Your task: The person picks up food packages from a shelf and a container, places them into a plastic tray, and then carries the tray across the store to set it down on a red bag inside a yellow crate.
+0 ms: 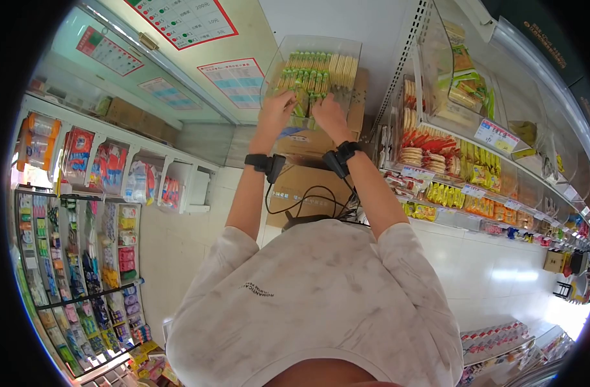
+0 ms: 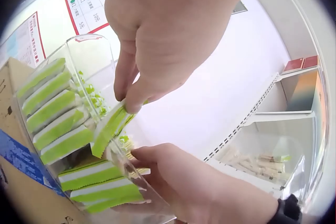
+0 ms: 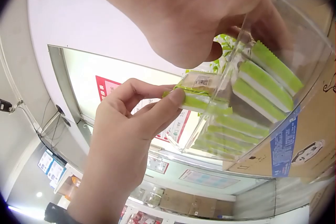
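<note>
My left hand (image 2: 157, 56) pinches a green-and-white snack packet (image 2: 111, 128) between thumb and fingers, tilted at the rim of a clear plastic bin (image 1: 353, 42). A see-through face with a barcode label shows on that packet in the right wrist view. My right hand (image 3: 194, 19) reaches into the bin beside a few packets (image 2: 107, 190), its fingers partly seen through the clear wall; I cannot tell whether they grip. More green-striped packets (image 2: 52, 103) stand in a row along the near wall. Behind them, rows of green-topped packets (image 1: 308, 61) fill the bin.
Cardboard boxes (image 1: 308, 193) stand under and below the bin. Shelves of snacks (image 1: 450, 155) line the right side. On the left are a glass panel (image 1: 114, 64) and a white shelf (image 1: 124, 138) with bagged goods. A black cable (image 1: 308, 201) hangs between my forearms.
</note>
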Demonstrator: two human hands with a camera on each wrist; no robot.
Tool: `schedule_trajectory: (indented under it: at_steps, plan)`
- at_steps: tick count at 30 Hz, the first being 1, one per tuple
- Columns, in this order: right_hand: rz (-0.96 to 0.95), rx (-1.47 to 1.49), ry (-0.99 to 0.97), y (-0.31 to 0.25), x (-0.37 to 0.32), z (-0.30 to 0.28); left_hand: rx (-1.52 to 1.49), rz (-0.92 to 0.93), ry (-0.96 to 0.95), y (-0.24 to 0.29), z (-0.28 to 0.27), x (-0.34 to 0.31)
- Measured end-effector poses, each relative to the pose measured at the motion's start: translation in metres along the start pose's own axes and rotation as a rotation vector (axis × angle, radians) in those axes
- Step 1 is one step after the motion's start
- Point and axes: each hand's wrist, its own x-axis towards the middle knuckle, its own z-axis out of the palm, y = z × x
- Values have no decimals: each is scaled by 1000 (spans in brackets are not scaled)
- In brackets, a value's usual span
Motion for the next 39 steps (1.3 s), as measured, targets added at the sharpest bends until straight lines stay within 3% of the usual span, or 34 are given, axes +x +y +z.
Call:
schedule_trajectory:
  at_steps: [11,14,20,23,26,29,35,39]
  plan:
    - [-39,-46,34,1,0,2,150,59,107,9,5,-8]
    - [-44,-46,11,1,0,1,190,151,75,7,12,-8]
    - [-45,-47,11,7,6,5,66,31,-138,-4,26,-6]
    - [-9,3,-14,9,9,5,102,107,-79,4,25,-5]
    - [-59,-98,14,7,4,3,175,-40,-113,7,27,-19]
    - [-168,-166,77,14,3,6,220,-37,-177,12,23,-22]
    - [-107,-177,17,5,2,0,237,-48,-257,3,25,-18]
    - [-190,-229,1,18,14,5,195,150,-144,0,42,-14]
